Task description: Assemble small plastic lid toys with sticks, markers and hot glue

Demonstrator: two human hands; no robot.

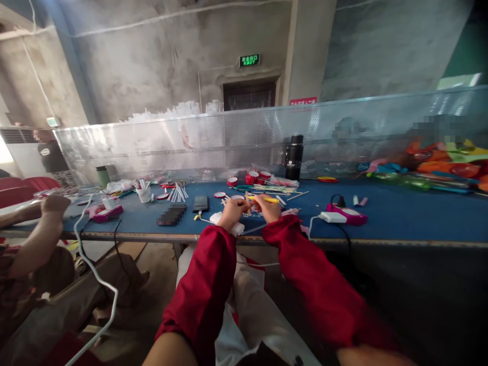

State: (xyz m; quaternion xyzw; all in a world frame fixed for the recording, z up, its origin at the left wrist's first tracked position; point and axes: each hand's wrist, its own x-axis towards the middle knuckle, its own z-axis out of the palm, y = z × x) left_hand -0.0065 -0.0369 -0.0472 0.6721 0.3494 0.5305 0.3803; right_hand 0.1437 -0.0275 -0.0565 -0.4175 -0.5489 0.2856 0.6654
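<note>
Both my arms, in red sleeves, reach to the near edge of a blue table [412, 216]. My left hand [233, 211] is closed in a pinch over a small white piece I cannot make out. My right hand [267, 206] is closed round a thin yellow stick [267, 199] that points right. The two hands nearly touch above a white lump [215, 218] on the table. Small red-and-white round pieces [220, 194] and white sticks [178, 192] lie just beyond them.
A black flask [294, 157] stands at the back by a perforated metal screen [190, 142]. A dark phone [201, 203], a pink-and-white charger [345, 216], a white cup [144, 194] and colourful toys [438, 170] lie around. Another person's arm [38, 234] rests at the left, by a white cable [95, 274].
</note>
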